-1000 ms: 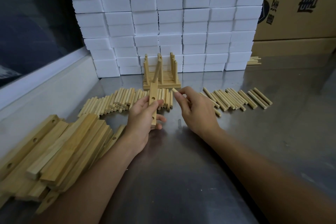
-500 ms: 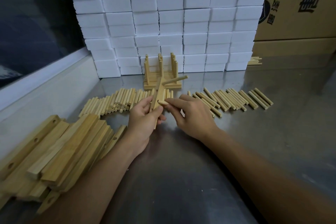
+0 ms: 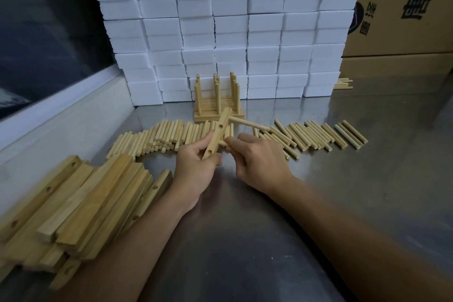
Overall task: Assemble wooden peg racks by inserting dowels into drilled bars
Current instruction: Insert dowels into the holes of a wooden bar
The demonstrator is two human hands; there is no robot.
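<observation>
My left hand [image 3: 195, 169] grips a drilled wooden bar [image 3: 218, 132] by its lower end, tilted up and away from me. One dowel [image 3: 248, 123] sticks out of the bar's top hole to the right. My right hand [image 3: 259, 162] pinches a second dowel [image 3: 222, 142] against the bar's right side near the middle hole. Most of that dowel is hidden by my fingers.
Loose dowels lie in a left pile [image 3: 157, 136] and a right row [image 3: 316, 136]. Drilled bars are stacked at the near left [image 3: 81, 201]. Finished racks [image 3: 218, 103] stand before a wall of white foam blocks [image 3: 230, 29]. Cardboard boxes [image 3: 402, 12] sit at the back right on the steel table [image 3: 343, 191].
A dowel now sits in the bar's top hole. My right hand has moved left to the bar with a second dowel, and the bar has tilted more to the right.
</observation>
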